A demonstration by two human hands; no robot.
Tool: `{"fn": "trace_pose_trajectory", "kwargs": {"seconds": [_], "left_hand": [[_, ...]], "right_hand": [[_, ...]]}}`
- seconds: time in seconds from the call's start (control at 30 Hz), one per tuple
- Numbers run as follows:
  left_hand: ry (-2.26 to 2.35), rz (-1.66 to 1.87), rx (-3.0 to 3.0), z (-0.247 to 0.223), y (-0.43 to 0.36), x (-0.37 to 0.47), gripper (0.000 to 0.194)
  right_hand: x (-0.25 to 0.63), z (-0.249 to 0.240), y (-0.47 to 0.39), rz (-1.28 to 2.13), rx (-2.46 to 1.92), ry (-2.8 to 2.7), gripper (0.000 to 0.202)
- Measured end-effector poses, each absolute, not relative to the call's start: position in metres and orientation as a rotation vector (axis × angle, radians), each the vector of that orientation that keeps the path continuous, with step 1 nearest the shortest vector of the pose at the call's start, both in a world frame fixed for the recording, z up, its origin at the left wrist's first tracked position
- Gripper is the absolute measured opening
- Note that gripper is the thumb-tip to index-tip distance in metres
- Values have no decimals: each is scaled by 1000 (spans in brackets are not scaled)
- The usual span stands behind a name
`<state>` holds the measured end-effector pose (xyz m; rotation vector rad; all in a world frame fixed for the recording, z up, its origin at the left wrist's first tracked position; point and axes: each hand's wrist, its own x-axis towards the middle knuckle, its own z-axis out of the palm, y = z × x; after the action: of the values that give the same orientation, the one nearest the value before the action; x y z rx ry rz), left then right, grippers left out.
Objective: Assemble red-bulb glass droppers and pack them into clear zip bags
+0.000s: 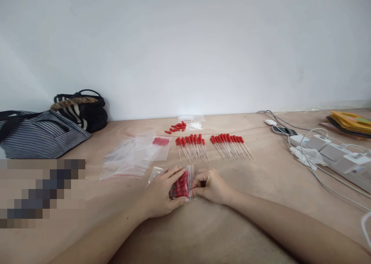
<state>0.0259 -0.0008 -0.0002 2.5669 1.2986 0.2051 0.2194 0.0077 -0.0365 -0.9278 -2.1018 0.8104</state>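
At lower centre, left hand [160, 194] lies spread over bag [182, 184], while right hand [213, 187] pinches its seal edge [191, 181], work needing steadiness.

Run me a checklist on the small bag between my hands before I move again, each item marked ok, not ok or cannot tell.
1. Left hand steadying the bag of red pieces: ok, its fingers and thumb span it.
2. Right hand at the seal: ok, its fingertips are at that edge.
3. Seal fully closed: cannot tell at this size.
4. All red pieces bagged: not ok, a loose pile lies near the wall.
5. The two groups of red-topped sticks, left and right, kept apart: ok, a gap shows.
6. Power strip away from the hands: ok, off to the right.
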Motion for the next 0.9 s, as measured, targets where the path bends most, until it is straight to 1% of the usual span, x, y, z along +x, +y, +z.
{"fn": "trace_pose_trajectory", "kwargs": {"seconds": [0.17,0.23,0.37,0.43,0.53,0.57,0.63,0.73,0.8,0.83,0.9], "left_hand": [[1294,195,2593,1,0,25,70],[1269,209,2609,1,1,24,70],[1081,235,2676,-1,0,20,74],[922,243,2714,-3,-1,19,76],[721,324,2760,-6,1,18,78],[685,364,2776,-7,3,18,77],[649,452,2812,-8,5,18,70],[595,610,2831,-8,3,20,46],[557,761,2788,-9,-3,27,35],[565,836,2755,-10,-8,32,33],[664,945,2701,-15,-18,44,38]], "right_hand": [[216,-37,10,520,-1205,-2062,21],[223,-32,14,478,-1131,-2131,25],[244,-27,24,520,-894,-2215,41],[250,-29,28,486,-787,-2258,36],[253,-35,27,339,-590,-2350,16],[254,-37,25,260,-557,-2371,14],[258,-37,20,71,-532,-2407,16],[270,-35,9,-212,-521,-2433,16],[278,-34,1,-335,-527,-2423,15],[280,-33,-2,-374,-539,-2416,15],[282,-34,-6,-425,-558,-2414,18]]}}
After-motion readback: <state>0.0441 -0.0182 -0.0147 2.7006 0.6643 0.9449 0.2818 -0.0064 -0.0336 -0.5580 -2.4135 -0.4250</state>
